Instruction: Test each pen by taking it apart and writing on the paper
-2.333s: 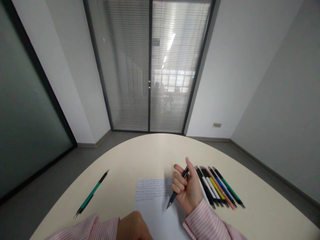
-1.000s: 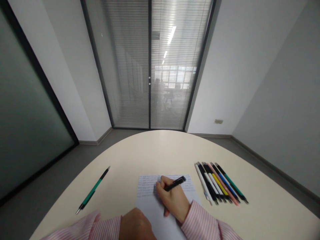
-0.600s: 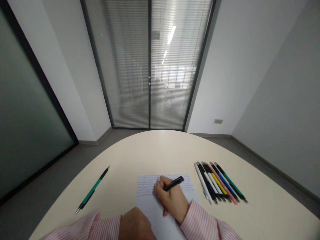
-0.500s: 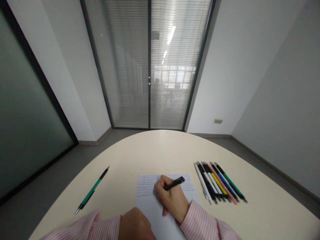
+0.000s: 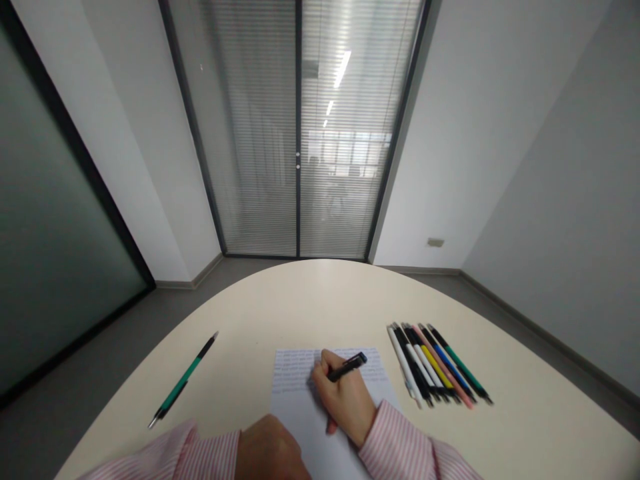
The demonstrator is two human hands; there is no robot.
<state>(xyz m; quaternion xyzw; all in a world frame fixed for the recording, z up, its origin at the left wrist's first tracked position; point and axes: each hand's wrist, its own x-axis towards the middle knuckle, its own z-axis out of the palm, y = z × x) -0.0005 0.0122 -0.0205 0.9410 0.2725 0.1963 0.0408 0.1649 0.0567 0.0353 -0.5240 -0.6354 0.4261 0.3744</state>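
Observation:
A black pen [image 5: 349, 366] is gripped in my right hand [image 5: 345, 400], which rests on a white sheet of paper [image 5: 290, 407]. Its fingers are closed round the barrel, and the tip is hidden behind them. Several lines of handwriting cover the upper part of the sheet. My left hand [image 5: 273, 450] lies at the paper's lower left edge, seen from the back, its fingers out of sight below the frame. Both arms wear pink striped sleeves.
On the round cream table [image 5: 320, 293], a green and black pen [image 5: 184, 381] lies alone at the left. A row of several pens [image 5: 437, 363] in white, black, yellow, pink, blue and green lies right of the paper. Glass panels with blinds [image 5: 300, 133] stand beyond.
The view has shifted very slightly. My right hand stays almost in place on the paper with the pen, whose upper end has tipped a little leftward.

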